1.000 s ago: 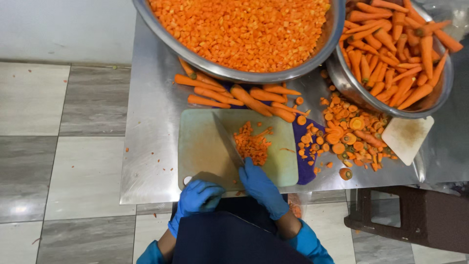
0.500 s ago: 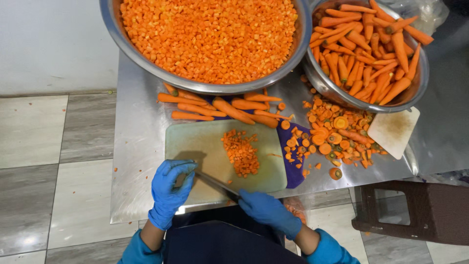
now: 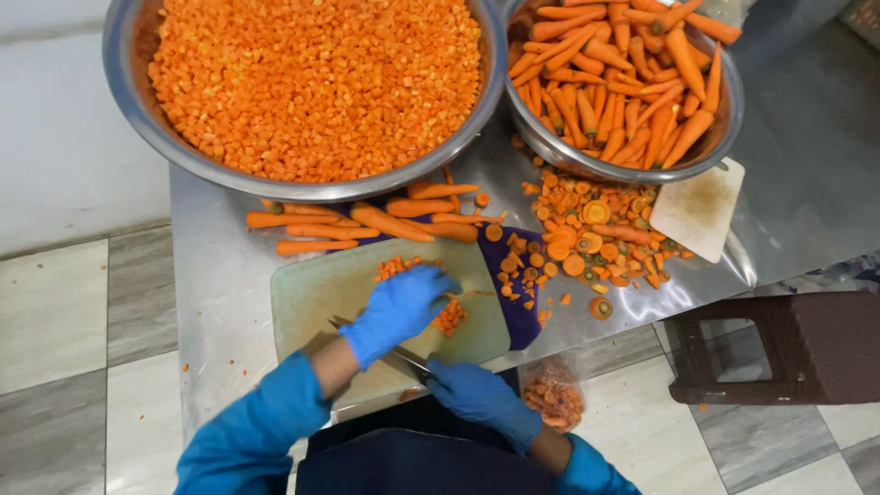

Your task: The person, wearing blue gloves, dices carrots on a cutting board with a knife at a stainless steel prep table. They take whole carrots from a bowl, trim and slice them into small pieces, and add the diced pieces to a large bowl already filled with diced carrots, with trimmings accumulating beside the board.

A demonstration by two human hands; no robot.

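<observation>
My left hand, in a blue glove, rests cupped over a small pile of diced carrot on the pale green cutting board. My right hand, also gloved in blue, grips the handle of a knife at the board's near edge. The blade lies low across the board and passes under my left hand. Whole peeled carrots lie in a row just beyond the board.
A big steel bowl of diced carrot stands at the back left. A second steel bowl holds whole carrots. Carrot ends and scraps lie beside a white board. A brown stool stands on the tiled floor at right.
My left hand has moved from the board's near left edge onto the diced carrot pile. The knife lies flatter, its blade now beneath that hand. The camera has moved closer.
</observation>
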